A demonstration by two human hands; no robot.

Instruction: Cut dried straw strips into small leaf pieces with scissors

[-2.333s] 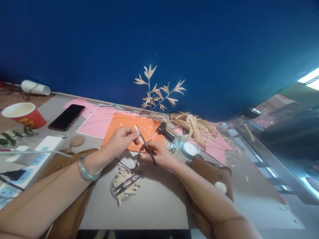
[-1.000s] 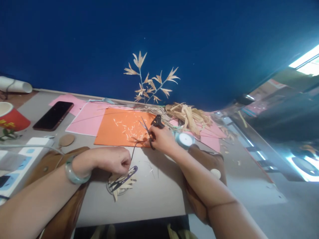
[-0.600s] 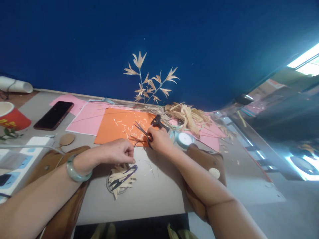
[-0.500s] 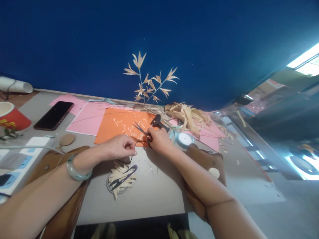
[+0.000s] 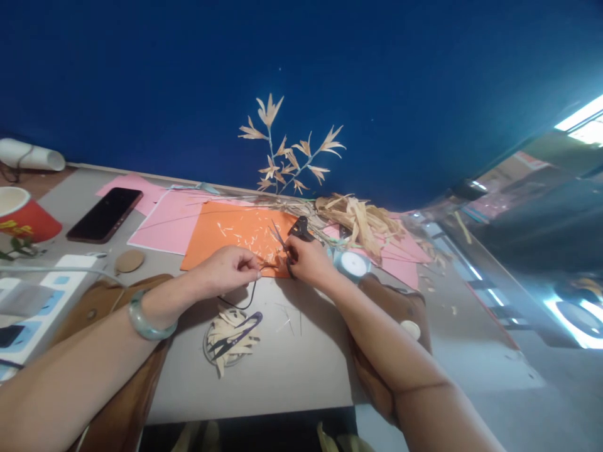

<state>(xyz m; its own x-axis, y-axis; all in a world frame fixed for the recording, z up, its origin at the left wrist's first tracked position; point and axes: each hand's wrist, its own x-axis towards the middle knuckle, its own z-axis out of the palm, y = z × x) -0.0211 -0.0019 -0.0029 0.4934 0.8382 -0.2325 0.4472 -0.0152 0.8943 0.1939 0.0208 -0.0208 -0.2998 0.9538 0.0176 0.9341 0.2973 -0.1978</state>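
Observation:
My left hand (image 5: 227,271), with a jade bangle on its wrist, pinches a small pale strip over the near edge of the orange paper sheet (image 5: 238,234). A thin dark cord hangs from near the fingertips. My right hand (image 5: 309,261) grips dark scissors (image 5: 281,245), blades pointing up and left toward the strip. Both hands nearly meet above the orange sheet, which is littered with pale cuttings. A small round dish (image 5: 230,336) of pale strips, with thread snips (image 5: 238,333) on top, sits just in front of my left hand.
A dried-leaf sprig (image 5: 289,154) stands against the blue wall. Straw bundle (image 5: 362,223), ribbon spool (image 5: 353,263) and black tool (image 5: 300,227) lie right of the orange sheet. Pink sheets (image 5: 164,220), phone (image 5: 104,214), red cup (image 5: 23,213) and power strip (image 5: 28,301) are left.
My left hand went down to the dish of strips, then rose back to the orange sheet with a strip. My right hand stayed there with the scissors.

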